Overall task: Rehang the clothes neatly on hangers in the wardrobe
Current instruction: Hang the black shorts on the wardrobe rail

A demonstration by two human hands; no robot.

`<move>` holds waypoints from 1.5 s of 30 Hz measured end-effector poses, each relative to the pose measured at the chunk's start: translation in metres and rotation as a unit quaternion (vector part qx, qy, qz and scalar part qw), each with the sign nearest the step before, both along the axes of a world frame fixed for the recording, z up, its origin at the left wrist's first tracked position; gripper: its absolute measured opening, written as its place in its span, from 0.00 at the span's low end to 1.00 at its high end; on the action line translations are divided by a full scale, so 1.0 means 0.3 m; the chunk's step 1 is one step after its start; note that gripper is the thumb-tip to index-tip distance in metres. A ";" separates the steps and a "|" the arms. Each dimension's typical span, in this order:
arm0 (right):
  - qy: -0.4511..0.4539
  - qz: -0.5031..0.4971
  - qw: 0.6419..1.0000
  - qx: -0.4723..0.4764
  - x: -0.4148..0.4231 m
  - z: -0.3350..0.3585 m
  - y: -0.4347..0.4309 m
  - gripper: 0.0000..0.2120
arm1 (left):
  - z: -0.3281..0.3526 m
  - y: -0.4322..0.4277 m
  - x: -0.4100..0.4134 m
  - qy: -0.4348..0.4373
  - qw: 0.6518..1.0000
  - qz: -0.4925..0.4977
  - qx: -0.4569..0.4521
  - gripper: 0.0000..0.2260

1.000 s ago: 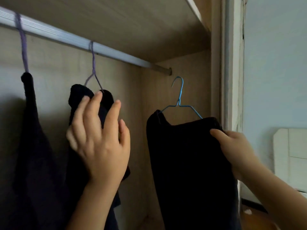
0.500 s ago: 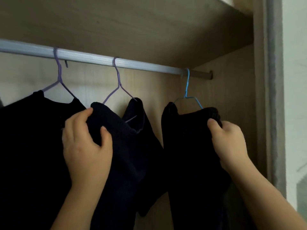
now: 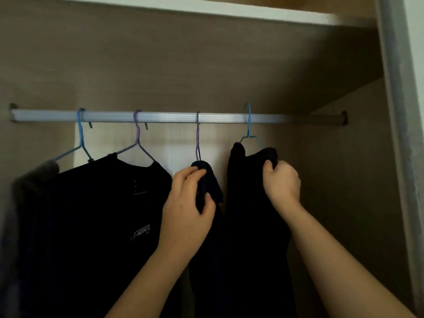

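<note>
Several wire hangers hang from a silver rail (image 3: 169,117) in the wardrobe. My left hand (image 3: 188,203) grips a dark navy garment (image 3: 210,184) draped on a purple hanger (image 3: 197,138). My right hand (image 3: 283,182) grips the top right shoulder of a black garment (image 3: 250,203) on a blue hanger (image 3: 249,127). Further left, a black T-shirt with a white logo (image 3: 103,214) hangs on another purple hanger (image 3: 137,138). A grey garment (image 3: 29,180) hangs on a blue hanger (image 3: 80,138) at the far left.
A wooden shelf (image 3: 206,10) runs above the rail. The wardrobe's right side wall (image 3: 344,180) stands just beyond the black garment, with the door frame (image 3: 399,134) at the right edge. A stretch of bare rail lies right of the blue hanger.
The view has pulled back and dropped, showing the whole rail. My left hand has shifted right along the navy garment, which has turned edge-on. My right hand keeps hold of the black garment.
</note>
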State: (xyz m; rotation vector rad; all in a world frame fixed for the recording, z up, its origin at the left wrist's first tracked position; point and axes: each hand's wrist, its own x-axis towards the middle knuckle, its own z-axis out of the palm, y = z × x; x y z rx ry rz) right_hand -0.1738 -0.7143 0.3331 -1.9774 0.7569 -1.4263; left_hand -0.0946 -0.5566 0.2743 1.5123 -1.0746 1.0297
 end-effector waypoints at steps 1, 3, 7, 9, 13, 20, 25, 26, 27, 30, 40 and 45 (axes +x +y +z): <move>0.004 0.003 1.000 0.007 0.013 0.001 -0.008 0.19 | 0.001 0.001 -0.001 0.001 1.000 -0.005 0.008 0.19; 0.010 0.013 1.000 0.024 0.032 0.002 -0.025 0.19 | 0.006 0.004 0.001 0.003 1.000 -0.014 0.018 0.19; 0.024 0.030 0.998 0.052 0.053 -0.026 -0.039 0.19 | 0.003 0.007 -0.001 0.014 0.999 -0.021 0.039 0.19; 0.020 0.033 0.997 0.064 0.052 -0.042 -0.039 0.19 | -0.005 0.006 -0.005 0.022 0.998 -0.028 0.052 0.20; 0.023 0.043 0.996 0.069 0.031 -0.059 -0.042 0.19 | -0.025 0.004 -0.015 0.045 0.995 -0.033 0.083 0.22; 0.029 0.032 0.997 0.065 -0.028 -0.107 -0.027 0.16 | -0.085 0.001 -0.040 0.076 0.992 -0.050 0.091 0.30; 0.060 0.072 0.994 0.059 -0.103 -0.214 0.021 0.14 | -0.167 0.008 -0.063 0.111 0.986 -0.081 0.092 0.31; 0.068 0.084 0.992 0.060 -0.125 -0.244 0.034 0.14 | -0.188 0.011 -0.073 0.116 0.985 -0.086 0.091 0.31; 0.077 0.098 0.990 0.060 -0.146 -0.276 0.049 0.14 | -0.210 0.014 -0.083 0.120 0.985 -0.090 0.090 0.30; 0.092 0.129 0.987 0.037 -0.206 -0.386 0.088 0.15 | -0.286 0.018 -0.118 0.119 0.985 -0.082 0.089 0.30; 0.123 -0.024 0.974 -0.189 -0.457 -0.675 0.173 0.13 | -0.424 -0.017 -0.229 0.090 0.992 -0.041 0.083 0.25; 0.047 -0.130 0.963 -0.233 -0.595 -0.688 0.157 0.09 | -0.453 -0.044 -0.246 0.090 0.991 -0.067 0.067 0.17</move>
